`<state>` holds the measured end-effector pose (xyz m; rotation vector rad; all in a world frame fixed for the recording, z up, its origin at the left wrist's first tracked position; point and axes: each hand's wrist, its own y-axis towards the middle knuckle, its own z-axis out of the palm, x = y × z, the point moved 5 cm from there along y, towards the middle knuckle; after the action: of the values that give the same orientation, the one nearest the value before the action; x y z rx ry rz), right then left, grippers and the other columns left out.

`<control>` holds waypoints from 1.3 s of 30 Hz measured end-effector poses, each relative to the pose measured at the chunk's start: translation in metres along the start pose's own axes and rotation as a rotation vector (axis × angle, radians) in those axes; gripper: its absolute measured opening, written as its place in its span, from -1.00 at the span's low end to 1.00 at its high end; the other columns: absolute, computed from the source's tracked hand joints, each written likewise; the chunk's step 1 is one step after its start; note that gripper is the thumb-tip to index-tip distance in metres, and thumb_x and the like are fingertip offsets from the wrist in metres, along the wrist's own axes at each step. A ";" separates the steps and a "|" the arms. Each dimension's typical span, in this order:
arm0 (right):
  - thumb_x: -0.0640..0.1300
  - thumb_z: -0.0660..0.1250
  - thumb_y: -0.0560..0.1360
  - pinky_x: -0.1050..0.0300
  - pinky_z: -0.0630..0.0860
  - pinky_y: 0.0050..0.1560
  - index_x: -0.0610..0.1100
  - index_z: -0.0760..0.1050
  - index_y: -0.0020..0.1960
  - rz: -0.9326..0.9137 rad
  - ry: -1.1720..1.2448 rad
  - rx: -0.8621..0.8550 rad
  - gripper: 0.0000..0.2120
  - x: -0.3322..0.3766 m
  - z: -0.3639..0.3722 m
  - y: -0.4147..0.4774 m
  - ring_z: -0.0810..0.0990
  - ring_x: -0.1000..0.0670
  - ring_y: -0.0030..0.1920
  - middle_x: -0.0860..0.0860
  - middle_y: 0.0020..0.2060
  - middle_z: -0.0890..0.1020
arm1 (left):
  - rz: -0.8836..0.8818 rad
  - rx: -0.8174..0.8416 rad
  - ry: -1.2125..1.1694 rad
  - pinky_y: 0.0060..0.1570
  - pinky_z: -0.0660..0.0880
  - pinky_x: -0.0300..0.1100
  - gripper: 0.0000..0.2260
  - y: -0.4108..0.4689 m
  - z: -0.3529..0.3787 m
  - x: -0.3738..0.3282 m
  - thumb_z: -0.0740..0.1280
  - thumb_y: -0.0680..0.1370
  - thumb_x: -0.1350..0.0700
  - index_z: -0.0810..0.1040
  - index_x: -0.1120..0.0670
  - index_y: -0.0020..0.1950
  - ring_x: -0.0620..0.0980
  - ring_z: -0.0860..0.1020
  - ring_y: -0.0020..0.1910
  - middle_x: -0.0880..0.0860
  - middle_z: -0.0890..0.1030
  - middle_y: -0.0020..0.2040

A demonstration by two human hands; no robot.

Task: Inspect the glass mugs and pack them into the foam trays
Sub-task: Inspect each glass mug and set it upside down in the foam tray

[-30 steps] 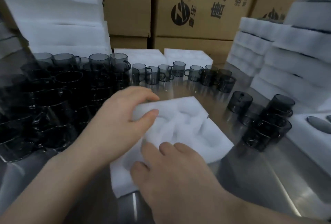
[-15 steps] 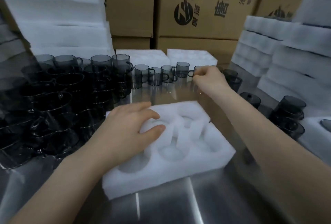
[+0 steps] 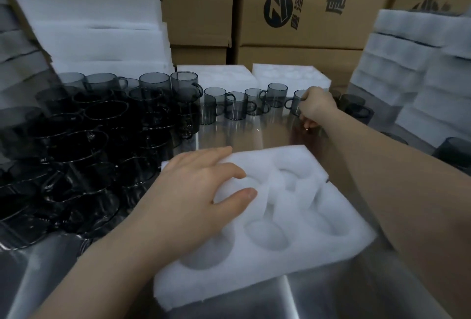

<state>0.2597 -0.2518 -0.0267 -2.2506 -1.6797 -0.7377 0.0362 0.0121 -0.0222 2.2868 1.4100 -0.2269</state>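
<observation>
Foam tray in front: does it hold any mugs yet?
No, all visible pockets of the foam tray are empty.

We look down on a shiny stainless steel table (image 3: 242,132), and near its front edge lies a white rectangular foam tray with round hollows (image 3: 280,219). Left of that tray, a heap of dark smoky glass mugs (image 3: 76,153) crowds the metal. Behind the tray we see a row of upright smoky grey glass mugs (image 3: 237,105), and beyond those, two more white foam trays (image 3: 214,75) side by side. Right of the tray rise stacks of white foam blocks (image 3: 397,63), with a few dark glass mugs (image 3: 356,108) near their foot.
</observation>
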 end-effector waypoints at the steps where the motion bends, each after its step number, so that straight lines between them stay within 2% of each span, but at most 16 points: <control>1: -0.34 0.12 0.53 -0.16 0.65 -0.14 -0.34 0.51 0.09 -0.030 -0.009 -0.030 -0.76 0.001 -0.003 -0.003 0.68 -0.27 -0.24 -0.30 -0.17 0.68 | -0.002 0.004 0.002 0.31 -0.08 -0.42 -0.44 0.000 0.000 0.000 0.01 0.39 -0.35 0.49 -0.25 0.29 -0.28 0.12 0.44 -0.25 0.20 0.52; 4: -0.29 0.17 0.54 -0.20 0.61 -0.02 -0.29 0.55 0.03 -0.115 -0.038 -0.084 -0.80 0.006 -0.009 -0.019 0.64 -0.28 -0.07 -0.27 -0.13 0.67 | 0.009 0.031 0.028 0.23 -0.11 -0.47 -0.45 0.001 0.000 0.000 -0.02 0.44 -0.40 0.48 -0.26 0.30 -0.32 0.06 0.41 -0.26 0.19 0.52; 7: -0.23 0.20 0.56 -0.11 0.58 0.03 -0.22 0.56 0.00 -0.168 -0.024 -0.121 -0.83 0.012 -0.018 -0.042 0.61 -0.23 0.00 -0.21 -0.12 0.67 | 0.017 0.070 0.017 0.32 -0.09 -0.40 -0.56 0.001 0.002 0.000 0.08 0.51 -0.38 0.48 -0.27 0.29 -0.28 0.08 0.45 -0.25 0.18 0.53; 10: -0.17 0.26 0.57 0.04 0.56 0.01 -0.14 0.57 -0.04 -0.245 0.094 -0.161 -0.88 0.024 -0.034 -0.070 0.64 -0.09 -0.07 -0.11 -0.19 0.69 | 0.037 0.084 -0.023 0.34 -0.04 -0.38 -0.57 0.002 0.002 -0.003 0.13 0.49 -0.38 0.51 -0.27 0.25 -0.29 0.13 0.43 -0.25 0.22 0.52; 13: -0.13 0.36 0.52 0.26 0.46 -0.21 -0.01 0.58 -0.16 -0.381 0.267 -0.142 -0.90 0.041 -0.049 -0.114 0.60 0.16 -0.31 0.06 -0.41 0.65 | 0.046 0.082 -0.089 0.34 0.04 -0.39 -0.52 0.004 0.001 -0.004 0.23 0.45 -0.36 0.46 -0.24 0.33 -0.29 0.19 0.44 -0.24 0.22 0.52; 15: -0.14 0.43 0.47 0.29 0.46 -0.20 0.04 0.59 -0.24 -0.461 0.397 -0.047 -0.86 0.053 -0.052 -0.144 0.57 0.17 -0.37 0.10 -0.46 0.61 | 0.015 0.019 -0.245 0.42 0.07 -0.33 -0.38 0.008 -0.002 -0.003 0.38 0.47 -0.20 0.28 -0.16 0.49 -0.27 0.17 0.47 -0.21 0.17 0.54; 16: -0.16 0.46 0.45 0.23 0.50 -0.14 0.04 0.60 -0.24 -0.500 0.439 0.012 -0.85 0.059 -0.051 -0.157 0.58 0.15 -0.34 0.10 -0.43 0.62 | -0.021 -0.021 -0.357 0.48 0.12 -0.21 -0.26 0.011 -0.005 -0.001 0.42 0.45 -0.13 0.16 -0.12 0.55 -0.20 0.19 0.49 -0.17 0.14 0.55; 18: -0.21 0.48 0.43 0.18 0.54 -0.07 0.00 0.63 -0.22 -0.588 0.494 0.121 -0.87 0.071 -0.045 -0.181 0.58 0.16 -0.29 0.10 -0.35 0.64 | -0.113 -0.086 -0.528 0.46 0.26 -0.04 -0.06 0.021 -0.011 0.005 0.52 0.37 -0.12 0.00 -0.11 0.58 -0.08 0.30 0.47 -0.10 0.13 0.57; 19: -0.23 0.49 0.43 0.21 0.54 -0.08 -0.01 0.64 -0.21 -0.628 0.506 0.157 -0.87 0.077 -0.042 -0.190 0.58 0.19 -0.28 0.12 -0.33 0.65 | -0.153 -0.111 -0.562 0.42 0.31 -0.08 0.02 0.026 -0.014 0.007 0.56 0.31 -0.16 -0.01 -0.13 0.58 -0.10 0.36 0.42 -0.06 0.18 0.55; 21: -0.27 0.48 0.42 0.25 0.54 -0.10 -0.03 0.65 -0.21 -0.673 0.543 0.194 -0.85 0.084 -0.035 -0.203 0.60 0.17 -0.27 0.09 -0.32 0.67 | -0.212 -0.179 -0.540 0.23 0.34 -0.42 0.03 0.034 -0.015 0.009 0.59 0.23 -0.16 0.10 -0.08 0.56 -0.24 0.44 0.26 -0.10 0.41 0.39; 23: -0.34 0.46 0.43 0.19 0.57 -0.09 -0.14 0.66 -0.15 -0.678 0.660 0.243 -0.87 0.086 -0.029 -0.207 0.62 0.07 -0.24 -0.04 -0.29 0.67 | -0.265 -0.289 -0.489 0.00 0.36 -0.55 -0.19 0.036 -0.016 0.012 0.59 0.24 -0.09 0.35 -0.07 0.43 -0.27 0.52 0.10 -0.20 0.54 0.13; 25: -0.40 0.41 0.45 0.17 0.57 -0.07 -0.23 0.65 -0.03 -0.691 0.769 0.297 -0.85 0.085 -0.024 -0.209 0.61 0.01 -0.23 -0.14 -0.26 0.65 | -0.301 -0.356 -0.528 0.04 0.50 -0.33 -0.45 0.034 -0.013 0.019 0.61 0.24 -0.04 0.53 -0.09 0.18 -0.18 0.60 0.02 -0.16 0.63 0.00; 28: -0.41 0.43 0.43 0.29 0.49 -0.13 -0.16 0.60 0.12 -0.709 0.817 0.281 -0.69 0.082 -0.021 -0.208 0.51 0.10 -0.30 -0.07 -0.36 0.53 | -0.292 -0.358 -0.629 0.11 0.57 -0.02 -0.51 0.031 -0.010 0.024 0.61 0.17 -0.05 0.61 -0.07 0.05 -0.12 0.65 -0.03 -0.10 0.68 -0.08; 32: -0.37 0.49 0.37 0.18 0.52 -0.24 0.01 0.41 0.30 -0.572 0.920 0.367 -0.40 0.075 -0.013 -0.199 0.45 0.07 -0.35 -0.04 -0.36 0.42 | -0.235 -0.352 -0.678 0.15 0.56 -0.06 -0.50 0.030 -0.012 0.024 0.64 0.16 0.05 0.63 -0.09 0.07 -0.19 0.64 -0.01 -0.15 0.69 -0.07; 35: -0.30 0.51 0.37 0.20 0.50 -0.32 -0.08 0.51 0.23 -0.539 0.877 0.412 -0.53 0.073 -0.008 -0.197 0.51 0.10 -0.32 -0.09 -0.22 0.51 | -0.191 -0.350 -0.704 0.11 0.55 -0.14 -0.49 0.030 -0.014 0.021 0.65 0.21 0.21 0.64 -0.06 0.10 -0.19 0.64 0.00 -0.13 0.70 -0.05; 39: -0.19 0.56 0.32 0.12 0.47 -0.38 -0.07 0.45 0.01 -0.550 0.870 0.437 -0.63 0.073 -0.003 -0.200 0.56 0.04 -0.30 -0.06 -0.02 0.57 | -0.128 -0.323 -0.657 0.10 0.56 -0.07 -0.49 0.027 -0.016 0.009 0.62 0.16 0.12 0.66 -0.12 0.09 -0.13 0.65 -0.01 -0.11 0.70 -0.07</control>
<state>0.0860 -0.1308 -0.0070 -0.9319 -1.7233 -1.1059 0.0625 0.0158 -0.0036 1.6425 1.1368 -0.6666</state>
